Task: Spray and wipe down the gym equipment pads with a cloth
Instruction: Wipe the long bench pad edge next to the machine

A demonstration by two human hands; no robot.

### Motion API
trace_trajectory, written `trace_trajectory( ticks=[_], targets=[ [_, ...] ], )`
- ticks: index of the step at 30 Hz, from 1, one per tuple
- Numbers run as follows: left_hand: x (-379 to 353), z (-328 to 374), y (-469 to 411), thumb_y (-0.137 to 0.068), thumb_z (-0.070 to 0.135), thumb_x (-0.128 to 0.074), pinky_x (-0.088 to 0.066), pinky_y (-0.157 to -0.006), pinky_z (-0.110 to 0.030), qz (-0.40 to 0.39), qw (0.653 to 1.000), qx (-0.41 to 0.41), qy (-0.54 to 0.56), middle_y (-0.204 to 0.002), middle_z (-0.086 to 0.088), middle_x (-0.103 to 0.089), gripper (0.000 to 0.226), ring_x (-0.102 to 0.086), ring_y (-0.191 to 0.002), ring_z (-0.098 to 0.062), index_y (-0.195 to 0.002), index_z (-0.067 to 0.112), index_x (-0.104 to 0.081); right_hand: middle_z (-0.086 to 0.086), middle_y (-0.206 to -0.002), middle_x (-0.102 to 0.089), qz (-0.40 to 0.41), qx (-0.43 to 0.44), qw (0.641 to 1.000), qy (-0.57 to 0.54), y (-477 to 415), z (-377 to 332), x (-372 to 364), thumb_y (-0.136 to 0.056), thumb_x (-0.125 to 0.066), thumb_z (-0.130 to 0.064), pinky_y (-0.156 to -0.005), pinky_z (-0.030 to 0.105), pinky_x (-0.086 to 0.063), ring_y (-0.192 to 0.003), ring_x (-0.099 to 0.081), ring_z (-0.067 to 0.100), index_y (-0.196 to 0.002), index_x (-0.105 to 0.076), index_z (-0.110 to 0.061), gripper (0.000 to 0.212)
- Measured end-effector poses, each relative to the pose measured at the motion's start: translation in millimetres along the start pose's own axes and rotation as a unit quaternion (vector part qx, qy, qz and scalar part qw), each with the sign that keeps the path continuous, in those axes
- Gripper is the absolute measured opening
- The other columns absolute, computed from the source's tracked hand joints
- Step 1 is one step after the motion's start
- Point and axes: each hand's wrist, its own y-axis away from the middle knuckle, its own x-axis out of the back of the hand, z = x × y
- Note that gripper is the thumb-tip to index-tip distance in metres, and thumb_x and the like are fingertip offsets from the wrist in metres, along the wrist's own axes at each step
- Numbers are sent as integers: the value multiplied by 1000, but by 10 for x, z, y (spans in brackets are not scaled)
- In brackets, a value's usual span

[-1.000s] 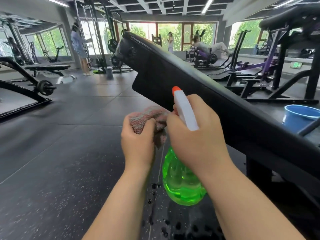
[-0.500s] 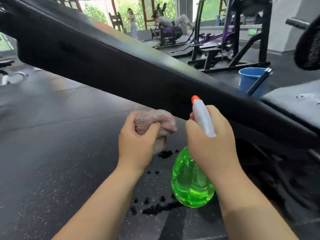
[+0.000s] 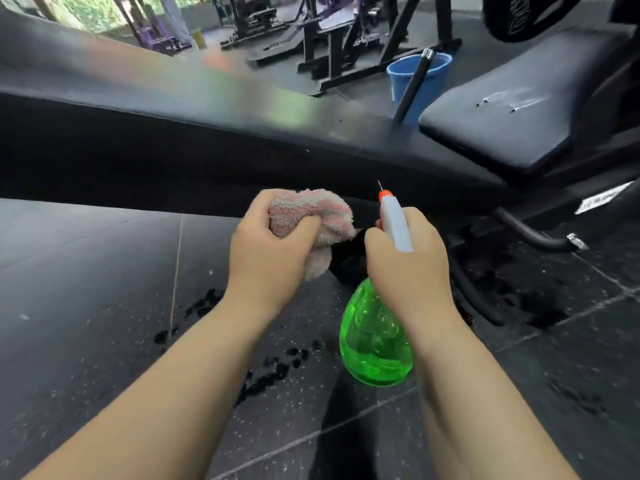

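A long black backrest pad point(image 3: 207, 98) runs across the view in front of me, and a shorter black seat pad point(image 3: 512, 109) with wet streaks lies to its right. My left hand point(image 3: 266, 251) grips a bunched pink and grey cloth point(image 3: 311, 216) just below the long pad's edge. My right hand point(image 3: 408, 268) holds a green spray bottle point(image 3: 375, 337) by its white head, orange nozzle pointing up toward the pad. Both hands are side by side, close together.
A blue bucket point(image 3: 426, 84) with a black handle stands behind the pads. Black and purple gym machines point(image 3: 329, 32) fill the back. A weight plate point(image 3: 540, 15) hangs at top right. Dark wet drops point(image 3: 273, 368) spot the rubber floor, and bench frame tubes point(image 3: 533, 233) run low on the right.
My view has tilted down and right, so the long pad now lies nearly level and the seat pad has come into sight. Both hands keep their grips and stay close together.
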Motion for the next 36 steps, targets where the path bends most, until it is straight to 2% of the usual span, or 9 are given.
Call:
trace_trajectory(
  ticks=[5, 15, 19, 21, 26, 29, 32, 34, 36],
  targets=[
    [-527, -48, 40, -83, 19, -69, -41, -63, -7, -40, 998, 21, -32, -77, 24, -63, 20, -57, -73, 9, -84, 36, -58, -7, -68, -40, 42, -57, 997, 35, -291, 529, 451, -86, -47, -19, -53, 20, -28, -61, -38, 11, -69, -31, -23, 24],
    [-1290, 4, 240, -84, 24, -67, -44, -61, -9, -118, 989, 63, -58, -88, 16, -65, 19, -58, -76, 8, -98, 32, -58, -6, -79, -49, 52, -128, 988, 66, -612, 1228, 1017, -88, -51, -19, -55, 27, -32, -70, -44, 12, -91, -45, -16, 8],
    [-1398, 68, 262, -82, 27, -72, -49, -68, -19, -148, 982, 87, -82, -90, 16, -67, 24, -63, -80, 4, -100, 32, -58, -10, -92, -54, 28, -124, 983, 135, -483, 1428, 744, -87, -52, -23, -81, 39, -42, -97, -39, 22, -102, -58, -29, 17],
    [-1397, 75, 265, -82, 25, -72, -54, -70, -25, -178, 976, 82, -96, -90, 14, -69, 21, -65, -81, -2, -97, 33, -61, -14, -98, -62, 6, -103, 980, 168, -347, 1604, 576, -92, -52, -30, -81, 43, -45, -100, -39, 22, -111, -62, -35, 22],
    [-1296, -88, 326, -77, 39, -78, -47, -89, -29, -210, 960, 22, -182, -105, 17, -58, 22, -54, -106, -9, -98, 40, -69, -13, -80, -53, -14, -145, 982, 118, 159, 2002, 405, -94, -58, -41, -75, 31, -50, -98, -40, 8, -125, -58, -42, 31],
    [-1258, -145, 408, -77, 35, -79, -48, -85, -28, -222, 961, 36, -163, -102, 16, -61, 26, -58, -95, -4, -98, 43, -66, -20, -76, -47, -43, -151, 980, 122, 390, 2052, 443, -91, -64, -35, -80, 35, -52, -112, -46, 15, -122, -62, -35, 31],
    [-1273, -142, 484, -76, 29, -81, -54, -82, -33, -223, 965, 54, -131, -95, 17, -67, 31, -62, -85, 0, -100, 37, -64, -20, -113, -56, -138, -163, 966, 146, 429, 2067, 506, -79, -71, -35, -103, 43, -42, -129, -35, 16, -145, -37, -42, 74],
    [-1305, -128, 492, -74, 29, -82, -55, -80, -36, -220, 966, 59, -124, -92, 16, -67, 33, -62, -80, -2, -100, 35, -62, -8, -154, -32, -272, -184, 924, 195, 346, 2063, 625, -70, -77, -46, -118, 52, -19, -147, -14, 21, -154, -6, -43, 110],
    [-1348, -97, 451, -74, 29, -82, -55, -80, -36, -221, 966, 45, -126, -90, 16, -68, 33, -62, -80, -2, -98, 36, -63, -7, -164, -10, -340, -217, 901, 160, 168, 1955, 829, -69, -80, -45, -119, 51, -10, -151, 0, 21, -155, 2, -41, 120]
  ],
)
